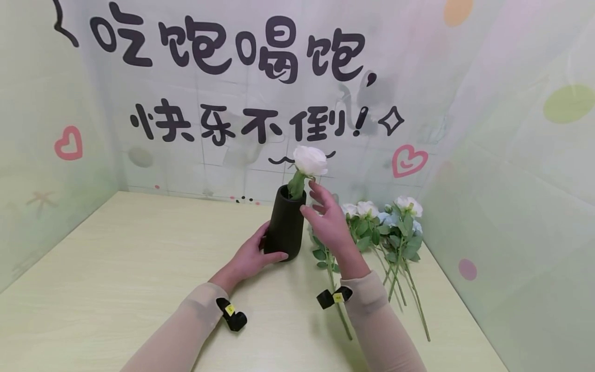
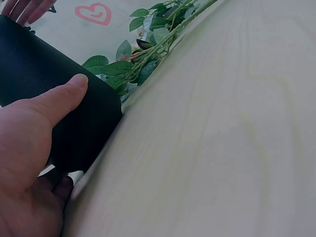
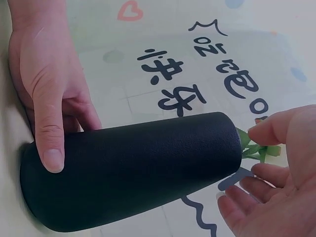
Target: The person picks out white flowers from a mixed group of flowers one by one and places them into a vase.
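Head: 1 rose (image 1: 310, 161) in vase (image 1: 284, 227); looks like I'm settling it. Left wrist: my left hand (image 2: 27, 153) grips vase low. Right wrist: my right hand (image 3: 296, 180) loose beside vase mouth (image 3: 237, 138), fingers parted, pinching nothing visible; next likely needs vase steady.

Looks bright and even in the head view, with soft shadows on the table (image 1: 139, 268); turns dimmer and greyer in both wrist views, with muted colours

Pale wood-grain table (image 1: 139, 279): black vase (image 1: 285, 225), loose flowers (image 1: 410, 248)
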{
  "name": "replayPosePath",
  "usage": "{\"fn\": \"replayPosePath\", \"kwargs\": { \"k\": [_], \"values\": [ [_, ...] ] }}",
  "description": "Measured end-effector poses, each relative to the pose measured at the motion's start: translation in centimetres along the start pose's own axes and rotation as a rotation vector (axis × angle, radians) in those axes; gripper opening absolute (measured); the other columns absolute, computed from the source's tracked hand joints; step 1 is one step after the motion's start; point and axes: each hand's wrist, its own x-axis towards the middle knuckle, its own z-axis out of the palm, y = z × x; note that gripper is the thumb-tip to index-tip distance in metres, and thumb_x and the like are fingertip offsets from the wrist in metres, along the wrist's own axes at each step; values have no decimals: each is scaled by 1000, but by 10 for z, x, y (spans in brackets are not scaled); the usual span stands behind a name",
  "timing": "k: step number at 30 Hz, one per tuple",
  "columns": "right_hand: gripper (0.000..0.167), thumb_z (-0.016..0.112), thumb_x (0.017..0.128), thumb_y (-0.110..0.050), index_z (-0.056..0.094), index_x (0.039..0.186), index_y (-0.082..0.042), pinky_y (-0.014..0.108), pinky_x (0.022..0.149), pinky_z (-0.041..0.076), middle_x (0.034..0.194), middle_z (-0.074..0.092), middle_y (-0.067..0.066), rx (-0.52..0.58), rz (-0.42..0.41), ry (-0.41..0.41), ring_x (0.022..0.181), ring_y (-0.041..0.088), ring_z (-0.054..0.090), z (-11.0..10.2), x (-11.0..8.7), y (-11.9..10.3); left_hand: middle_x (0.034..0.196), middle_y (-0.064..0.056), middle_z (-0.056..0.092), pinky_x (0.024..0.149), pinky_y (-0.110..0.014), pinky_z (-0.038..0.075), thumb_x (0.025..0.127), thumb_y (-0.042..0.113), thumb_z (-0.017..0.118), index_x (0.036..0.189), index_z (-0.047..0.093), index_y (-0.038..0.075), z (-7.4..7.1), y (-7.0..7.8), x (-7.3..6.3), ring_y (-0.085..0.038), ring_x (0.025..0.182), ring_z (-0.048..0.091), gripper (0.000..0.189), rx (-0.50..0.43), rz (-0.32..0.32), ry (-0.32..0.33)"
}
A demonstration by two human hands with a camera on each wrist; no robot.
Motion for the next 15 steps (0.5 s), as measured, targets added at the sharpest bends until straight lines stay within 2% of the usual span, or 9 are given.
{"fn": "replayPosePath", "kwargs": {
  "k": [3, 9, 15],
  "values": [
    [61, 68, 106, -20, 51, 164, -17, 57, 120, 50, 166, 53, 11, -14, -2, 21, 150, 38, 56, -1, -1, 0, 162, -13, 55, 129, -64, 34, 93, 35, 91, 172, 33, 24, 0, 0, 0, -37, 145, 56, 99, 1, -3, -1],
    [54, 69, 105, -16, 56, 156, -6, 53, 117, 51, 160, 56, 16, -57, -76, 64, 142, 37, 62, -6, 1, 2, 163, -13, 55, 129, -64, 33, 93, 35, 91, 173, 33, 24, 0, -1, 0, -37, 145, 56, 100, -4, 1, -2],
    [43, 70, 105, -18, 64, 146, -6, 43, 101, 55, 148, 66, 12, -151, -93, 125, 125, 33, 69, -25, 2, -2, 163, -13, 55, 129, -64, 34, 92, 36, 91, 173, 32, 24, 0, -2, 0, -37, 146, 55, 101, 4, -10, -4]
  ]
}}
